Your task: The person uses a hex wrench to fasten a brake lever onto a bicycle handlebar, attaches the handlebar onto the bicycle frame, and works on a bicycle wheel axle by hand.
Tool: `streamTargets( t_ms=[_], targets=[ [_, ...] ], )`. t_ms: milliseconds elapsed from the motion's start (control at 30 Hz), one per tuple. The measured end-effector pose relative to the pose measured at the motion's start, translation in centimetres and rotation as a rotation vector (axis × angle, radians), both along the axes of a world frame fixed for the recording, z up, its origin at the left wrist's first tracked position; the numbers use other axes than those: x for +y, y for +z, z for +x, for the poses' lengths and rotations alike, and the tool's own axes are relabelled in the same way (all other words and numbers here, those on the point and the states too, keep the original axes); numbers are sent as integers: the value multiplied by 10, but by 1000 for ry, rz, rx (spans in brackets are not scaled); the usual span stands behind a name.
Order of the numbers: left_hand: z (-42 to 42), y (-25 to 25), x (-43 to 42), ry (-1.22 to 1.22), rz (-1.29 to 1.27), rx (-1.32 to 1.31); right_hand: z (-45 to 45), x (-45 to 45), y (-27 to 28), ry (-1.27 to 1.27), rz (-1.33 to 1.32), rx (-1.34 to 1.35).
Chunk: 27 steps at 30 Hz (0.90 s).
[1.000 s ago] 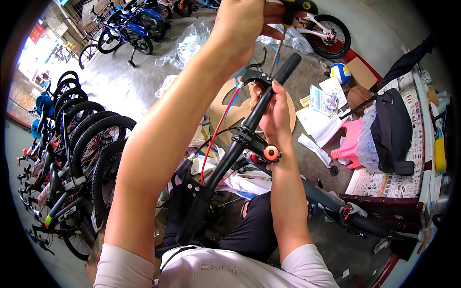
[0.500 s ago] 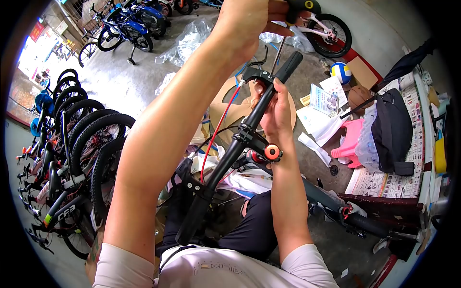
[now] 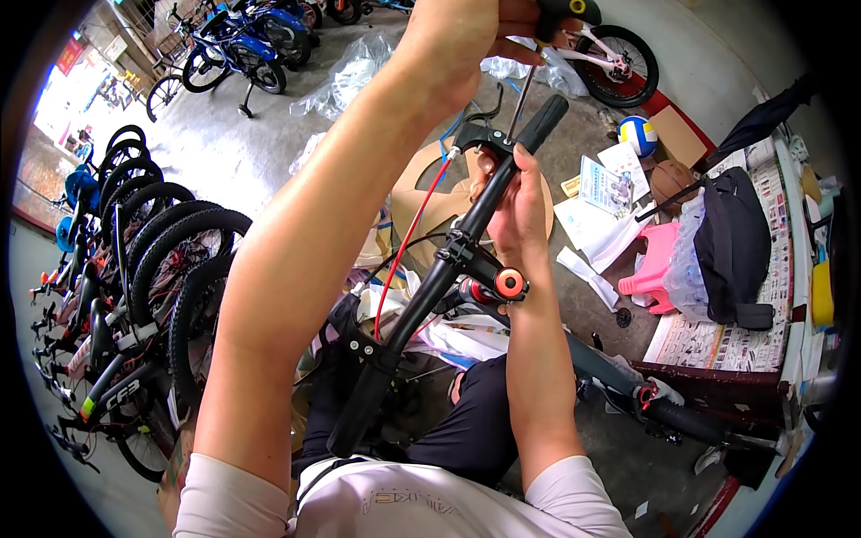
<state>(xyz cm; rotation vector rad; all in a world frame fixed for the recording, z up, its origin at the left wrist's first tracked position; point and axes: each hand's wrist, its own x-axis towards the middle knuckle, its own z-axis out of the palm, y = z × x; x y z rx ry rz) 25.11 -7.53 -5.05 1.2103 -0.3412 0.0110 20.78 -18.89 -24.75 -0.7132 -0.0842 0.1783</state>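
Observation:
My left hand [image 3: 457, 40] is at the top edge, partly cut off, its fingers closed on a hex key [image 3: 567, 13] with a black handle and a yellow end. The key's thin metal shaft runs down to the brake lever clamp [image 3: 485, 137] on a black bicycle handlebar [image 3: 429, 300]. Around the bar near that clamp wraps my right hand [image 3: 520, 211], thumb on top. A red cable [image 3: 408, 240] leads from this lever. The stem [image 3: 462, 253] sits mid-bar, with an orange-ringed round end [image 3: 508, 284]. A second brake lever clamp [image 3: 362, 348] is near the lower grip.
Several bicycles with black tyres [image 3: 193, 238] are lined up at left. Cardboard [image 3: 430, 184] and plastic wrap [image 3: 354, 79] lie on the floor. A pink stool [image 3: 659, 260], a dark bag [image 3: 735, 242] and a volleyball [image 3: 638, 135] are at right. The bike frame [image 3: 596, 369] stretches rightward.
The hex key's shaft and handle have shifted very slightly to the right with my left hand. The handlebar and my right hand are nearly unmoved.

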Motion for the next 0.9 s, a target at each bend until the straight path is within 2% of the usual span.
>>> streamTargets(
  t_ms=[600,700,867,900],
  targets=[
    [-2,7,0,-14,79,-5,-1,0,2,15,17,-6],
    [8,6,3,-51,98,37,-1,0,3,14,9,-3],
    [20,-2,4,-279,30,46,-1,0,3,6,14,-14],
    [18,-6,-2,-220,-18,80,-2,1,3,8,15,-14]
  ],
)
